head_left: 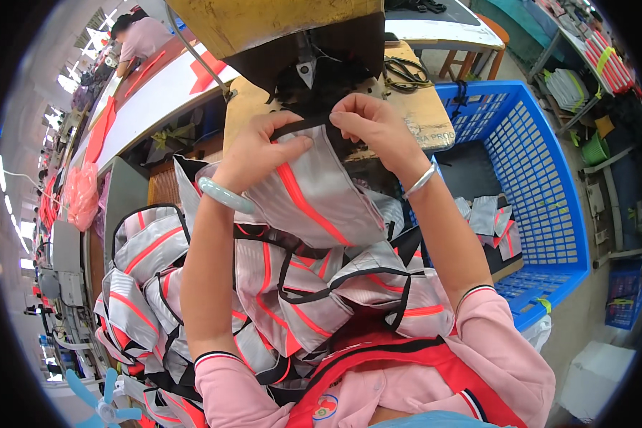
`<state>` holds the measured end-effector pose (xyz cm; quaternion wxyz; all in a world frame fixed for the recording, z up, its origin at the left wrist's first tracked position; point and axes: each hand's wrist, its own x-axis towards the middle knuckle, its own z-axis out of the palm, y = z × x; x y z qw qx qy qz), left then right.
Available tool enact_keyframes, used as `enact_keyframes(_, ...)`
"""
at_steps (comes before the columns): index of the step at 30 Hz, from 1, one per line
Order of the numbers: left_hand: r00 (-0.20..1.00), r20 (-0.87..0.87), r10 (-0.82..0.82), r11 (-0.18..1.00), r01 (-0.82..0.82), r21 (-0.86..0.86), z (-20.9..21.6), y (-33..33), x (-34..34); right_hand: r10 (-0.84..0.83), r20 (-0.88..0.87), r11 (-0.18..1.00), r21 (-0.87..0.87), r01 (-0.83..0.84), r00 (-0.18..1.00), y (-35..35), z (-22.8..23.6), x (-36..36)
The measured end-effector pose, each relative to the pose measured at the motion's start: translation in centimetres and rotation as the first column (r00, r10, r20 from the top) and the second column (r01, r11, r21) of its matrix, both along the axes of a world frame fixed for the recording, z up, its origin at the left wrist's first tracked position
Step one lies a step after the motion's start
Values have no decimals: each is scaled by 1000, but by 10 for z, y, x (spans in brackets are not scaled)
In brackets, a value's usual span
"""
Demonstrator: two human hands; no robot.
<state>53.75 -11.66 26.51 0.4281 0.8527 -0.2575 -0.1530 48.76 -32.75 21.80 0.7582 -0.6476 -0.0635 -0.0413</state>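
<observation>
We have a gray cloth (321, 192) with a bright orange stripe right between our two hands, on the near side of the sewing machine (278, 32). Its top edge, with a black strip (299, 128) on it, runs from hand to hand, just below the machine's pointy metal tip (306, 71) as we look. The long way of the cloth slants from our hands back toward our body, down and to the right. Both hands are about as near to the tip. Our left hand (267, 148) pinches the left end of the strip between thumb and fingers. Our right hand (374, 130) has thumb and finger pressed together at the other end, and it seems to pinch the strip there, but black sits on black, so we can't be sure. The space under the tip is too dark to make out. The cloth's bottom edge gets mixed up with the pile of cloth pieces (310, 285) on our lap, and our arms hide some of that pile.
</observation>
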Motion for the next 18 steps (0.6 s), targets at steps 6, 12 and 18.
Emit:
enact_keyframes(6, 988, -151, 40, 996, -51, -69, -3, -1, 29, 43, -92, 978, 208, -23, 995, 6, -13, 30)
enact_keyframes(12, 957, -268, 108, 989, -131, -72, -4, -2, 51, 37, -176, 945, 326, 23, 984, 10, -16, 44)
enact_keyframes(18, 927, -370, 54, 983, -114, -142, -3, -2, 57, 22, -202, 943, 330, 47, 979, 12, -16, 52)
